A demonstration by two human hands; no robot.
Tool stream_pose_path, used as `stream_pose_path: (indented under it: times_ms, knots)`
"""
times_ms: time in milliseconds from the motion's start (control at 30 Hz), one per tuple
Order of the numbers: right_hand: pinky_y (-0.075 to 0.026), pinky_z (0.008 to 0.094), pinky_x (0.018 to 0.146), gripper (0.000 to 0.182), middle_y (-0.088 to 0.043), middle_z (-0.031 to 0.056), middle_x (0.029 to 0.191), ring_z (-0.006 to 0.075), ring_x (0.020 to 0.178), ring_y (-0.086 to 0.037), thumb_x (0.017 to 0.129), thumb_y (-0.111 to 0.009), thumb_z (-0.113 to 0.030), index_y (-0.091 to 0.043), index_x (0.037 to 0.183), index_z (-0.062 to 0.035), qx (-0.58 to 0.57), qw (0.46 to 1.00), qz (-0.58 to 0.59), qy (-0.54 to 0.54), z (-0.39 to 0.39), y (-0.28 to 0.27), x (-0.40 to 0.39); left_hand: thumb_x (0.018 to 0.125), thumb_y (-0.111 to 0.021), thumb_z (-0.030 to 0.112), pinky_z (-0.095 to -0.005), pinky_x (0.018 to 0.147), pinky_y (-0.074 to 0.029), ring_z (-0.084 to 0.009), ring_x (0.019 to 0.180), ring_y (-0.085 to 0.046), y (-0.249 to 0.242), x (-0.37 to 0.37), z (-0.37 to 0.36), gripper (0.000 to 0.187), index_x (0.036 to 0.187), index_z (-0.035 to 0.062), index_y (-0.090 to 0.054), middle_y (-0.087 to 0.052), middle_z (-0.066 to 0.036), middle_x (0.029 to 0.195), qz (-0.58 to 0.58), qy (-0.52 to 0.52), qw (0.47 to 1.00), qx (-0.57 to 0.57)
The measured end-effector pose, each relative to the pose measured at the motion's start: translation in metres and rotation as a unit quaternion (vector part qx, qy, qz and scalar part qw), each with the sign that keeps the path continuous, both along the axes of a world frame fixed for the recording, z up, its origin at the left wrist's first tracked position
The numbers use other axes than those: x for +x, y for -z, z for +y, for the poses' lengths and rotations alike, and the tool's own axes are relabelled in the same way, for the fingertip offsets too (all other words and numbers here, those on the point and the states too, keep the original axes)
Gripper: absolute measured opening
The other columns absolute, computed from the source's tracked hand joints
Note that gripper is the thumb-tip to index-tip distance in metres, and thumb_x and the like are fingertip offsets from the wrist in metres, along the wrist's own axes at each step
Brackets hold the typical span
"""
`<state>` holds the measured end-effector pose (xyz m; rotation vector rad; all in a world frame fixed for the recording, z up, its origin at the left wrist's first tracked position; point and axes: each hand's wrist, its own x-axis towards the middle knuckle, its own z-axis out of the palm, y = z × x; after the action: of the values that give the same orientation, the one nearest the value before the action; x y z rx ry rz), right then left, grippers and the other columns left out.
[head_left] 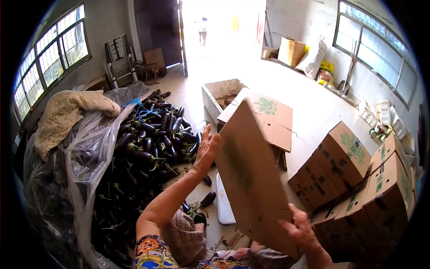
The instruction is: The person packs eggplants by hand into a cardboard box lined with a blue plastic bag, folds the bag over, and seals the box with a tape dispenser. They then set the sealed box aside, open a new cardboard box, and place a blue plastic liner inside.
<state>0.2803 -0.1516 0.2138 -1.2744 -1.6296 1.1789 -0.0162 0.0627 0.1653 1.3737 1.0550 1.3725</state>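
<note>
A flat brown cardboard piece with a blurred dark green print is tilted up in front of me. Near its lower right edge, my right hand has its fingers closed on the board. My left hand is raised at the board's upper left side, palm towards it, with the fingers extended; whether it touches the board is unclear. Left of the board lies a large heap of dark purple eggplants. Behind it, more flat cardboard with a green print rests beside a white foam box.
Packed cartons stand on the right. A white flat object lies on the floor below the board. Clear plastic sheeting and a beige quilt cover the left side. Sacks lean by the far wall, and a person is outside the doorway.
</note>
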Motion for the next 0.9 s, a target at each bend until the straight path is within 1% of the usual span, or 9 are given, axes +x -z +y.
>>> stream_pose_path:
  times_ms: [67,167,267,367,500,600,700,733,900]
  knots:
    - [-0.051,0.0296,0.086,0.050,-0.068,0.0132,0.109,0.0150,0.096,-0.062,0.085,-0.060,-0.001,-0.052,0.133,0.0037,0.031,0.998,-0.041,-0.042,0.002,0.030,-0.011,0.089,-0.050,0.074,-0.0436,0.117,-0.023,-0.0307,0.145,-0.024,-0.001,0.009,0.002,0.105,0.156,0.0022,-0.013,-0.022,-0.022,0.158,-0.025,-0.022,0.999,0.019]
    - [-0.050,0.0309,0.089,0.053,-0.067,0.0172,0.111,0.0178,0.099,-0.062,0.083,-0.056,-0.002,-0.051,0.135,0.0037,0.015,0.995,-0.067,-0.072,0.008,0.080,-0.020,0.084,-0.055,0.076,-0.0396,0.120,-0.017,-0.0365,0.147,-0.021,0.025,0.012,0.010,0.116,0.153,-0.0073,-0.014,-0.024,-0.029,0.156,0.109,-0.051,0.993,-0.019]
    - [-0.047,0.0390,0.100,0.058,-0.061,0.0279,0.122,0.0389,0.113,-0.061,0.080,-0.053,-0.008,-0.047,0.137,0.0037,0.033,0.992,-0.097,-0.072,0.013,0.099,-0.033,0.080,-0.061,0.075,-0.0393,0.120,-0.020,-0.0369,0.146,-0.024,0.071,0.014,0.022,0.118,0.153,-0.0075,-0.016,-0.025,-0.029,0.155,0.103,-0.057,0.990,-0.077]
    - [-0.046,0.0410,0.101,0.061,-0.059,0.0287,0.124,0.0420,0.115,-0.058,0.080,-0.053,-0.011,-0.045,0.139,0.0029,0.054,0.988,-0.114,-0.087,0.024,0.098,-0.045,0.079,-0.065,0.072,-0.0391,0.119,-0.023,-0.0359,0.145,-0.027,0.081,0.015,0.024,0.120,0.153,-0.0064,-0.014,-0.026,-0.029,0.154,0.079,-0.032,0.991,-0.108]
    - [-0.045,0.0409,0.101,0.056,-0.058,0.0283,0.126,0.0422,0.117,-0.057,0.091,-0.057,-0.023,-0.045,0.140,-0.0005,-0.002,0.984,-0.156,-0.091,0.033,0.084,-0.061,0.078,-0.069,0.067,-0.0388,0.117,-0.025,-0.0372,0.144,-0.030,0.089,0.011,0.028,0.119,0.154,-0.0037,-0.011,-0.028,-0.030,0.153,0.129,-0.059,0.986,-0.082]
    - [-0.044,0.0377,0.102,0.059,-0.058,0.0258,0.128,0.0370,0.119,-0.058,0.096,-0.057,-0.036,-0.043,0.143,-0.0027,-0.064,0.985,-0.144,-0.067,0.038,0.074,-0.070,0.078,-0.070,0.065,-0.0382,0.117,-0.026,-0.0377,0.143,-0.031,0.094,0.015,0.032,0.118,0.154,-0.0031,-0.011,-0.029,-0.030,0.153,0.124,-0.064,0.988,-0.065]
    - [-0.043,0.0341,0.102,0.062,-0.060,0.0204,0.130,0.0283,0.120,-0.057,0.099,-0.053,-0.044,-0.042,0.146,-0.0041,-0.136,0.988,-0.055,-0.051,0.042,0.089,-0.058,0.078,-0.072,0.063,-0.0374,0.117,-0.027,-0.0364,0.143,-0.032,0.096,0.014,0.033,0.118,0.155,-0.0028,-0.010,-0.030,-0.029,0.153,0.095,-0.045,0.992,-0.066]
    - [-0.042,0.0319,0.102,0.061,-0.060,0.0162,0.130,0.0217,0.118,-0.055,0.101,-0.049,-0.045,-0.043,0.146,-0.0045,-0.150,0.987,-0.015,-0.054,0.043,0.092,-0.053,0.078,-0.073,0.062,-0.0371,0.116,-0.027,-0.0356,0.143,-0.033,0.098,0.014,0.034,0.118,0.155,-0.0028,-0.010,-0.030,-0.029,0.153,0.080,-0.037,0.994,-0.065]
    - [-0.043,0.0306,0.100,0.059,-0.061,0.0130,0.128,0.0196,0.116,-0.056,0.101,-0.048,-0.048,-0.048,0.143,-0.0050,-0.186,0.981,0.000,-0.050,0.050,0.095,-0.037,0.079,-0.076,0.056,-0.0349,0.115,-0.030,-0.0316,0.141,-0.036,0.095,0.015,0.031,0.117,0.155,-0.0034,-0.009,-0.033,-0.026,0.152,0.034,-0.013,0.997,-0.072]
